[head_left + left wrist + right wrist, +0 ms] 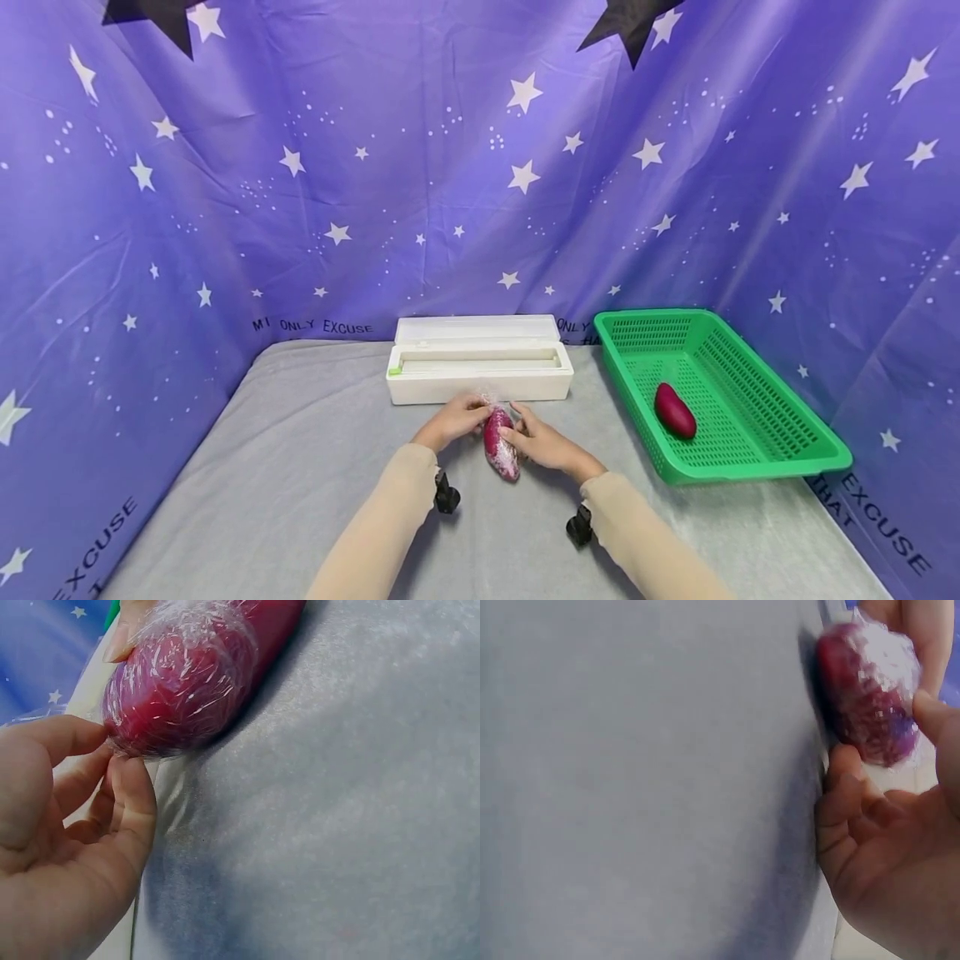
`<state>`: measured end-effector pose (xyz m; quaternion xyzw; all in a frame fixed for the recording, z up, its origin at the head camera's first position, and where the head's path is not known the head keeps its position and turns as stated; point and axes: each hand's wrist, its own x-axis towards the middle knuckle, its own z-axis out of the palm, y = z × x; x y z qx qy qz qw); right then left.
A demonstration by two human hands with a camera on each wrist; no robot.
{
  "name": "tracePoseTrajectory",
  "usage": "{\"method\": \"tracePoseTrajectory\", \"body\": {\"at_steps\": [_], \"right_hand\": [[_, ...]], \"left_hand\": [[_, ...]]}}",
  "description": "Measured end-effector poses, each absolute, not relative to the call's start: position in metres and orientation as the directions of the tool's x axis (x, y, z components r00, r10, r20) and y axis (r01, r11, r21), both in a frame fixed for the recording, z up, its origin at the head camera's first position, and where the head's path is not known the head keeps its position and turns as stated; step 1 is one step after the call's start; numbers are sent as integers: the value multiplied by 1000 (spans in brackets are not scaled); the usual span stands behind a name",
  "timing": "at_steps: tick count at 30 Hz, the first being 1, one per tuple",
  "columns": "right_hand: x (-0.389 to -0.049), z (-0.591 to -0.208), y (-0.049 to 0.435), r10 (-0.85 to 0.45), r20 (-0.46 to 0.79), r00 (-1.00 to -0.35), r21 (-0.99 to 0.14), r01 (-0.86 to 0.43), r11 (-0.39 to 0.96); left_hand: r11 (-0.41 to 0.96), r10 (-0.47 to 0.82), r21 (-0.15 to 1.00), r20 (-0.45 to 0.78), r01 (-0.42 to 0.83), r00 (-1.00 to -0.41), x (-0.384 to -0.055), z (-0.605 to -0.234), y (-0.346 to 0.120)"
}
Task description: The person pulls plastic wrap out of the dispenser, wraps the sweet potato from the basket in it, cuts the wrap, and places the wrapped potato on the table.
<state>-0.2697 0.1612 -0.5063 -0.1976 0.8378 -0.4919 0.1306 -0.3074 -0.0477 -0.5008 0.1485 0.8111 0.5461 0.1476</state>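
A red-purple sweet potato lies on the grey cloth between both hands, wrapped in clear, crinkled plastic wrap. At its far end my left hand pinches the wrap, thumb and fingertips close against the tip. My right hand holds the sweet potato from the right; in the right wrist view its thumb presses one side and curled fingers sit at the other. Just beyond the hands stands a white wrap dispenser box with its lid raised.
On the right a green perforated basket holds a second, unwrapped sweet potato. Grey cloth covers the table. A purple star-printed curtain encloses the back and sides.
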Motion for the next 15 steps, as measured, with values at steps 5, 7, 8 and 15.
{"method": "tracePoseTrajectory", "body": {"at_steps": [5, 7, 8, 15], "right_hand": [[-273, -505, 163, -501, -55, -864, -900, -174, 399], [-274, -505, 164, -503, -55, -863, -900, -175, 399], [-274, -505, 164, -504, -53, -862, -901, -177, 397], [-272, -507, 165, -495, -44, -868, -910, -170, 378]], "left_hand": [[398, 415, 902, -13, 169, -910, -303, -497, -50], [401, 430, 887, 38, 229, -902, -302, -497, -50], [404, 438, 877, 64, 260, -897, -302, -497, -51], [401, 505, 851, 103, 339, -857, -300, -498, -55]]}}
